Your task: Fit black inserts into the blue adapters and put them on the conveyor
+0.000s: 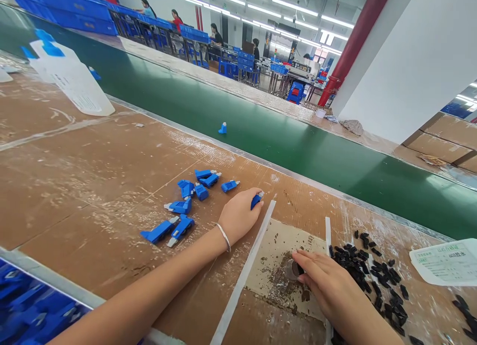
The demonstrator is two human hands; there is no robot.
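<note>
One blue piece (pixel 255 202) is gripped near the centre of the frame by the left hand (pixel 238 216), whose fingers are closed around it, its pale tip left showing. Right of lower centre, the fingers of the right hand (pixel 326 278) are bent close at a clear round cup (pixel 291 270); something dark is seen at the fingertips, but whether it is gripped cannot be told. For this step, the cup is probably best kept flat on the cardboard sheet (pixel 266 255), with anything wet taken sparingly and the blue piece held clear of the smears. On the counter (pixel 112 156), eight loose blue pieces (pixel 158 231) are counted left of centre; one more is seen on the green belt (pixel 167 96), upper centre. Two white strips (pixel 244 273) are counted beside the one sheet. The black pieces (pixel 395 305) at lower right and the blue heap (pixel 22 305) at lower left are too crowded for counting. One white bottle (pixel 445 263) is seen at the right edge
</note>
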